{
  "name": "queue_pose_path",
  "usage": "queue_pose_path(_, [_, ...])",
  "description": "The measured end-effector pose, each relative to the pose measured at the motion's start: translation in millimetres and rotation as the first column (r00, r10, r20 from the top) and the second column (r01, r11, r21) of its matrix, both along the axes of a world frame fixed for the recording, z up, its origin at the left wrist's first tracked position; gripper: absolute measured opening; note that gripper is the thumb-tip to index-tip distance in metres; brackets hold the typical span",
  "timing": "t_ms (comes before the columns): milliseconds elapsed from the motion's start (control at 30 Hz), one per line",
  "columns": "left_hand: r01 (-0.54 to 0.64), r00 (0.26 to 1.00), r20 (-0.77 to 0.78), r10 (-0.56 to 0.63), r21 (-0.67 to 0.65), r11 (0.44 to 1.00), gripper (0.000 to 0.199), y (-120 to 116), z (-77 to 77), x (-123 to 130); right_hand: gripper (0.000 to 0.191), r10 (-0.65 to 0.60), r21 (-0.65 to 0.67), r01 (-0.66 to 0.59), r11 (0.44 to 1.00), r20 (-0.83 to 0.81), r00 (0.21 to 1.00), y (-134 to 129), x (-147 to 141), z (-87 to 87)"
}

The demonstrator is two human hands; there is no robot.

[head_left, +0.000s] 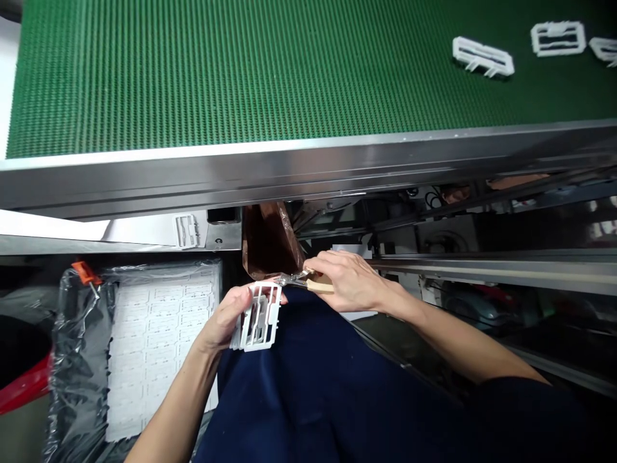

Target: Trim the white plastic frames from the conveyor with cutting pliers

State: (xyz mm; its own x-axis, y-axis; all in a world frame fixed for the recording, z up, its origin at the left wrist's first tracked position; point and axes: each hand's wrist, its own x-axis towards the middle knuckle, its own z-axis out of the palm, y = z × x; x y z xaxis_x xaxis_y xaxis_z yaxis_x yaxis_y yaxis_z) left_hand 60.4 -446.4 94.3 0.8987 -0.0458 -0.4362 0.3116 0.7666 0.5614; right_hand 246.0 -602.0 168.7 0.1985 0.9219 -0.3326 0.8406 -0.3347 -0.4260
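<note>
White slotted plastic frames (263, 316), several in a stack, are held upright by my left hand (231, 315), its fingers closed round their upper left side. My right hand (349, 281) is wrapped round the cream handles of a pair of metal cutters (318, 285). The jaws of the cutters are at the top right edge of the frames; whether they grip anything is too small to tell. On the green ribbed conveyor belt (241, 71) lie a tilted white frame (483, 57), a second white frame (558, 38) and a third at the right edge.
A metal rail (289, 168) borders the belt. Below it stands an open brown bag (270, 241). One white frame (187, 231) lies on a ledge. A box lined with dark plastic (80, 360) holds rows of white frames at lower left. Metal bars (482, 265) run along the right.
</note>
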Motion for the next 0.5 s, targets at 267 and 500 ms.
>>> queue_pose_path(267, [0.033, 0.998, 0.045, -0.034, 0.027, 0.999, 0.055, 2.6, -7.3, -3.0, 0.014, 0.106, -0.041, -0.105, 0.994, 0.037, 0.994, 5.3, 7.3, 5.0])
queue_pose_path(500, [0.048, 0.998, 0.045, -0.048, 0.000, 0.999, 0.056, 3.6, -7.2, -3.0, 0.006, 0.105, -0.035, -0.106, 0.994, -0.020, 0.994, 5.7, 8.2, 7.5])
